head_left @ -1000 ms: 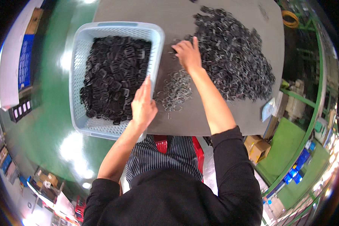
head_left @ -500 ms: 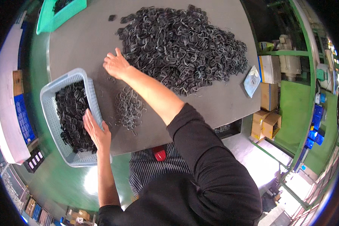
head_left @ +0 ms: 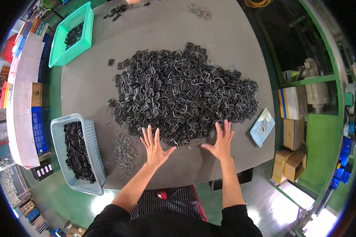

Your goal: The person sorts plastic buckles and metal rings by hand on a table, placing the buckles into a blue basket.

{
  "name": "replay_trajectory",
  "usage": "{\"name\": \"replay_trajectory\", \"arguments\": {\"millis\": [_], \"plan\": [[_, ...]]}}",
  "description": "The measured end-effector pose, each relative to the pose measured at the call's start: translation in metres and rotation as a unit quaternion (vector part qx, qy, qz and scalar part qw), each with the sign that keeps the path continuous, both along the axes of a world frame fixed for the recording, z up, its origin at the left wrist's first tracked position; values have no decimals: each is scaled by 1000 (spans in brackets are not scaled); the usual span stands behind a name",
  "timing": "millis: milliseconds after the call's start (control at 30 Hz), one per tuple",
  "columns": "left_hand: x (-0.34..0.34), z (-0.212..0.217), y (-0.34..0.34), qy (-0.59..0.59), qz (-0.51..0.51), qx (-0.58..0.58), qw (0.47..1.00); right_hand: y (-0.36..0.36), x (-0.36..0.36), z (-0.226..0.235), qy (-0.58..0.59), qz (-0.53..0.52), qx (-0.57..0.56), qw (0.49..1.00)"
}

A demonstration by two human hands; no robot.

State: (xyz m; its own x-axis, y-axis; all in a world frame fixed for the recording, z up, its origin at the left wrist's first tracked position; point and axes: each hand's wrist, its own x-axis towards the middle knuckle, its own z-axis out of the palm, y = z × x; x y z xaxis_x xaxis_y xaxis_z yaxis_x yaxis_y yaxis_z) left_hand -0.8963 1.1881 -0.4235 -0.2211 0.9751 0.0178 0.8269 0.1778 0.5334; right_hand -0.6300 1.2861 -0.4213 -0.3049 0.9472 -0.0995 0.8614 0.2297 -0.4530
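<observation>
A broad heap of small black plastic buckles (head_left: 166, 91), with bent metal hooks mixed in, covers the middle of the grey table (head_left: 87, 87). My left hand (head_left: 156, 153) is at the heap's near edge, fingers spread, fingertips against the nearest buckles. To its right my right hand (head_left: 220, 144) is likewise spread at the near edge, thumb pointing inward. Neither hand grips anything. Left of my left hand lies a small pile of loose metal hooks (head_left: 123, 152). A light-blue plastic basket (head_left: 95, 148) at the table's left edge contains many black buckles.
A green basket (head_left: 89, 35) with black pieces stands at the far left. Another person's hand (head_left: 133, 1) shows at the top edge near scattered buckles (head_left: 116, 14). More hooks (head_left: 199, 12) lie far back. A pale blue pouch (head_left: 262, 130) rests at the right; cardboard boxes (head_left: 288, 162) stand beyond.
My left hand has left the light-blue basket, and my right hand has left the heap's left side. Both are now spread at its near edge. The view has shifted, showing more of the far table.
</observation>
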Motion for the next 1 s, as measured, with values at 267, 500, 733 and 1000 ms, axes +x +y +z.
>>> {"name": "replay_trajectory", "arguments": {"millis": [267,500,733,1000], "plan": [[16,-32,45,72,91,12,993,42,-61,-23,19,56,-36,998],[4,-39,74,64,130,68,987,75,-88,-30,84,98,-1,992],[-22,-34,111,74,128,94,985,114,-124,-30,143,116,66,981],[-59,-38,153,60,138,124,981,152,-163,-30,144,100,57,983]]}}
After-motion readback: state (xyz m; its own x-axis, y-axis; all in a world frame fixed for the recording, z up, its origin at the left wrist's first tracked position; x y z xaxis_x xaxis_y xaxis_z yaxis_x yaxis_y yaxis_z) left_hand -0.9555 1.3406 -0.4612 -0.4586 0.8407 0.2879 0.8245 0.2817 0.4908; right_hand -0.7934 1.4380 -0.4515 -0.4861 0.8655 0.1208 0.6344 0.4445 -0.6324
